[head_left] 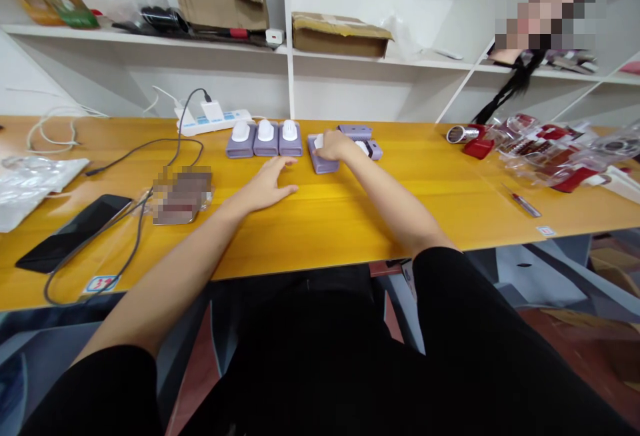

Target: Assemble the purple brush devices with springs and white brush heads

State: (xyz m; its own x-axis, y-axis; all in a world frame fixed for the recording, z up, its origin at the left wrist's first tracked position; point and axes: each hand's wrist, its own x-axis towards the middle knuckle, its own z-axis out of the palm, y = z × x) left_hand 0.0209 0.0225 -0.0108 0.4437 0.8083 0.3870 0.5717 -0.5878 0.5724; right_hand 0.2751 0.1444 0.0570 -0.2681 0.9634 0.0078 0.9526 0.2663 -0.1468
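**Right hand on lilac-and-white unit, left hand flat on yellow wooden bench**

Right fingers curled narrow over the unit's top, angled across it; actual grip vs. mere contact: cannot tell. Left fingers spread wide, palm down, touching only bench, nearest the row of three matching units. Row stands upright, side by side, nearly touching, white parts up: looks deliberately lined up for easy reach. Two more units just beyond the right hand, one partly behind it, placement looser. Nothing between hands and row.

Around: power strip behind the row, black cable trailing left toward blurred packet, black phone further left. To the right, red parts in clear packaging, chrome cylinder, small craft knife. Only the clutter at the right crowds the bench, well apart from both hands.
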